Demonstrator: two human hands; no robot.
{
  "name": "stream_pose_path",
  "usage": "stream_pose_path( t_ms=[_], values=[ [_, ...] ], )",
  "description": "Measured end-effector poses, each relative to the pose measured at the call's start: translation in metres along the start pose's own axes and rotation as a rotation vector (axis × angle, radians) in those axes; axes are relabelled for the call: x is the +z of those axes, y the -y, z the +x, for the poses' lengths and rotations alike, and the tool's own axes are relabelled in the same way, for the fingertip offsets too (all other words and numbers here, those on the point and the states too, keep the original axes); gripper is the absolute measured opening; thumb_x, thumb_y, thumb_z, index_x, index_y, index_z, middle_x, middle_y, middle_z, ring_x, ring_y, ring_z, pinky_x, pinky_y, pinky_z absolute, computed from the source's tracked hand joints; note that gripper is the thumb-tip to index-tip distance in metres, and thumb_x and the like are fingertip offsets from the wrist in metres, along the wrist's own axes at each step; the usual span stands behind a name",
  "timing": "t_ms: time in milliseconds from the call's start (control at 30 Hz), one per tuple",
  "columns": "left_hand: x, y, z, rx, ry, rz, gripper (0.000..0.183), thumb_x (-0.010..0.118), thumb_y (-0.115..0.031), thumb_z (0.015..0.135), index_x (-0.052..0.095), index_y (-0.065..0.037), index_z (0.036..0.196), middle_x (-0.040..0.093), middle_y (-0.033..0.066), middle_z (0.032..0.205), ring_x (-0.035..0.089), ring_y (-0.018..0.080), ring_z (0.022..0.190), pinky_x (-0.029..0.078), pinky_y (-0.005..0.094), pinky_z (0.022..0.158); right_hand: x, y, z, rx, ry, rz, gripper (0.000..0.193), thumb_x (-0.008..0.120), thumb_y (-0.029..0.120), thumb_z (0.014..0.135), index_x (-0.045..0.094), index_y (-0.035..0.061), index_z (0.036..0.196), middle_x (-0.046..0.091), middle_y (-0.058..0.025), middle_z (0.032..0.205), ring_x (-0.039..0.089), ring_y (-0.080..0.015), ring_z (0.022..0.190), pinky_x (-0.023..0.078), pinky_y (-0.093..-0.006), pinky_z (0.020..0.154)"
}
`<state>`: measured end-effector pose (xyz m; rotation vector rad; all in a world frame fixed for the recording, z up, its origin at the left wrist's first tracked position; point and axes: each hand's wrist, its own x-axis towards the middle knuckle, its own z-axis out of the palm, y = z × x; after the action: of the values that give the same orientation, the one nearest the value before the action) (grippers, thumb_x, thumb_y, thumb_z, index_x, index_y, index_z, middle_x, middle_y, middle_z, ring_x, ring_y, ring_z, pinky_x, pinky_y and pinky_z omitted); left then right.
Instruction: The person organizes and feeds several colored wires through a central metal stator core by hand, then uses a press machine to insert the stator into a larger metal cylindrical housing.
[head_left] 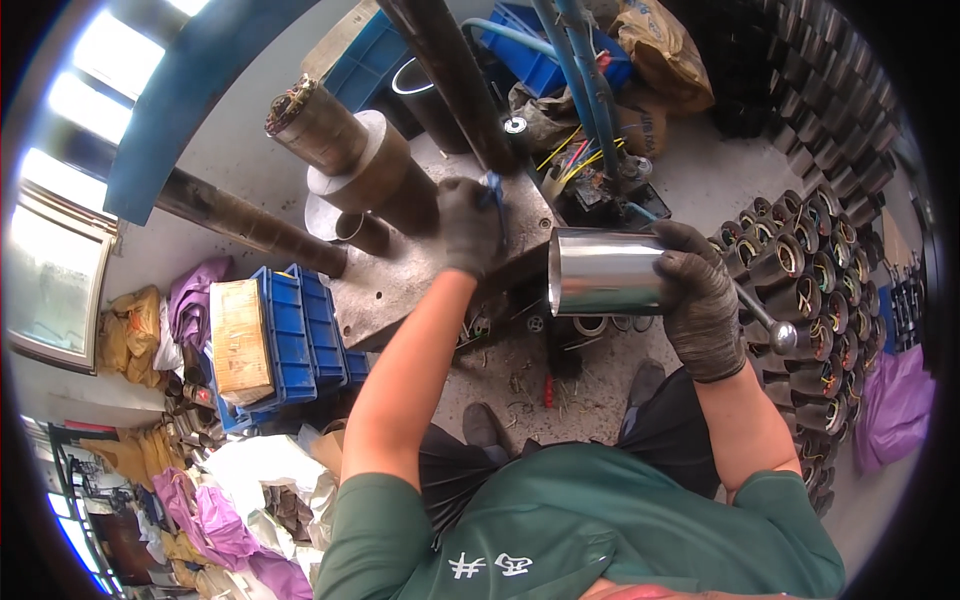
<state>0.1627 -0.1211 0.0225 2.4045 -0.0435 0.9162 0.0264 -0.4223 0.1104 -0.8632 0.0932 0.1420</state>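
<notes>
My right hand [700,290], in a dark work glove, is wrapped round a shiny, hollow metal cylinder [605,270] lying sideways, its open end facing left. My left hand [468,228], also gloved, is closed at the right part of a grey metal plate [400,285]. A narrow blue piece [494,190] shows at its fingers; what they hold is mostly hidden. Left of that hand, a stepped grey cylindrical block [385,165] stands on the plate. A metal cylinder with wire windings [318,125] sits on top of it. Beside it is a short tube [362,233].
A dark post [440,75] rises beyond my left hand. A ball-ended lever [780,335] sticks out past my right hand. Many wire-wound cylinders [800,280] are stacked at right. Blue crates [290,330] stand at left. Blue upright pipes [590,90] are at the back.
</notes>
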Motion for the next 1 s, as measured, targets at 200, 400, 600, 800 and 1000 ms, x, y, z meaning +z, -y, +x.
stream_pose_path(
  t_ms=[200, 400, 600, 800, 1000],
  values=[
    [0.055, -0.001, 0.024, 0.017, 0.251, 0.235, 0.021, 0.066, -0.014, 0.086, 0.080, -0.016, 0.102, 0.074, 0.0121, 0.110, 0.064, 0.0386, 0.105, 0.053, 0.0461, 0.093, -0.006, -0.008, 0.008, 0.004, 0.018, 0.025, 0.041, 0.070, 0.011, 0.088, 0.065, 0.0012, 0.127, 0.063, -0.0080, 0.118, 0.059, -0.0191, 0.111, 0.047, -0.0314, 0.104],
    [0.047, -0.012, 0.014, 0.110, 0.352, 0.268, 0.024, 0.065, -0.018, 0.086, 0.077, -0.010, 0.105, 0.073, 0.0157, 0.112, 0.065, 0.0402, 0.106, 0.053, 0.0464, 0.096, -0.003, -0.002, 0.005, -0.003, 0.013, -0.024, 0.040, 0.069, 0.012, 0.088, 0.066, 0.0018, 0.127, 0.063, -0.0070, 0.116, 0.059, -0.0183, 0.110, 0.047, -0.0309, 0.103],
    [0.002, -0.041, -0.043, 0.262, 0.459, 0.041, 0.015, 0.070, -0.009, 0.081, 0.074, -0.006, 0.095, 0.073, 0.0152, 0.104, 0.066, 0.0358, 0.103, 0.055, 0.0445, 0.091, -0.007, -0.001, 0.004, -0.024, 0.005, -0.026, 0.043, 0.070, 0.013, 0.087, 0.066, 0.0023, 0.129, 0.063, -0.0080, 0.117, 0.059, -0.0202, 0.111, 0.047, -0.0325, 0.103],
    [-0.017, 0.007, -0.091, 0.123, 0.380, -0.533, 0.034, 0.067, 0.006, 0.071, 0.071, -0.008, 0.101, 0.070, 0.0133, 0.106, 0.065, 0.0342, 0.102, 0.056, 0.0435, 0.090, -0.004, 0.001, 0.000, -0.013, -0.004, 0.013, 0.041, 0.072, 0.010, 0.084, 0.069, 0.0039, 0.124, 0.064, -0.0081, 0.116, 0.062, -0.0233, 0.109, 0.052, -0.0357, 0.099],
    [-0.072, 0.058, -0.027, -0.063, -0.028, 0.367, 0.021, 0.070, -0.022, 0.084, 0.077, -0.019, 0.103, 0.074, 0.0138, 0.095, 0.069, 0.0375, 0.094, 0.053, 0.0499, 0.082, -0.014, -0.004, 0.007, -0.030, -0.015, 0.007, 0.042, 0.072, 0.009, 0.083, 0.068, 0.0038, 0.125, 0.064, -0.0082, 0.117, 0.061, -0.0237, 0.110, 0.052, -0.0371, 0.101]
  ],
)
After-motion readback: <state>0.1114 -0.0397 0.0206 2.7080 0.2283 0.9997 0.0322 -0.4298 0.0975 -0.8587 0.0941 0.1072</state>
